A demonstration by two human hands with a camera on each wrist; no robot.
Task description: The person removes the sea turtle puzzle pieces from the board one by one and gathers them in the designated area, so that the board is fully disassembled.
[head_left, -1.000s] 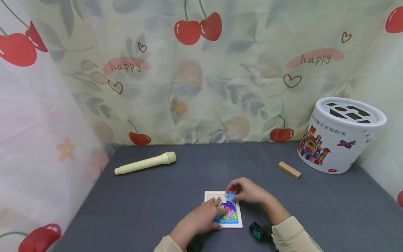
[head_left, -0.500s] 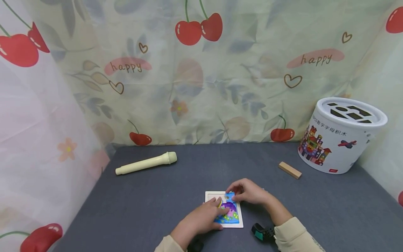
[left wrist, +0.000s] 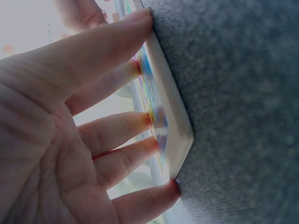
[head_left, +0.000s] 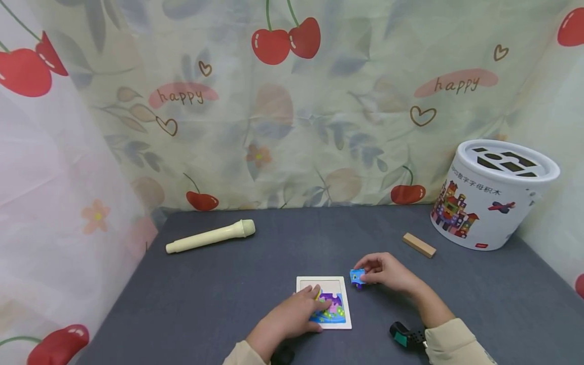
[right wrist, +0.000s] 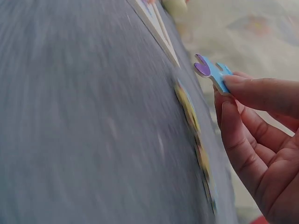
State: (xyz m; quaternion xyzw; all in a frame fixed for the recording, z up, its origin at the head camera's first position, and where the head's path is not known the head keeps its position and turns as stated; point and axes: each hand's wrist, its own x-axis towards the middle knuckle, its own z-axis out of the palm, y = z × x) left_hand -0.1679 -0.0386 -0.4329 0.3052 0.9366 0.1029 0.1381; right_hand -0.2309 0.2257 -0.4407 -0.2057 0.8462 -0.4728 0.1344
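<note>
A small jigsaw puzzle in a pale wooden tray (head_left: 347,314) lies on the dark table, its lower part filled with a purple, pink, green and blue picture. My left hand (head_left: 294,313) rests across it with spread fingers. In the left wrist view, several fingertips press the picture and the thumb lies at the tray's edge. To the right of the tray, my right hand (head_left: 391,274) pinches a blue and purple puzzle piece (head_left: 357,276) between thumb and fingers. The right wrist view shows this puzzle piece (right wrist: 212,74) held above the table.
Blurred, yellow-edged flat pieces (right wrist: 189,109) lie on the table below the right hand. A cream toy microphone (head_left: 212,238) lies at the back left. Toward the right are a wooden block (head_left: 418,245) and a white bucket (head_left: 493,197) with a slotted lid.
My right hand has lifted the blue and purple puzzle piece out of the tray's upper right and carried it right. The left hand stays on the puzzle.
</note>
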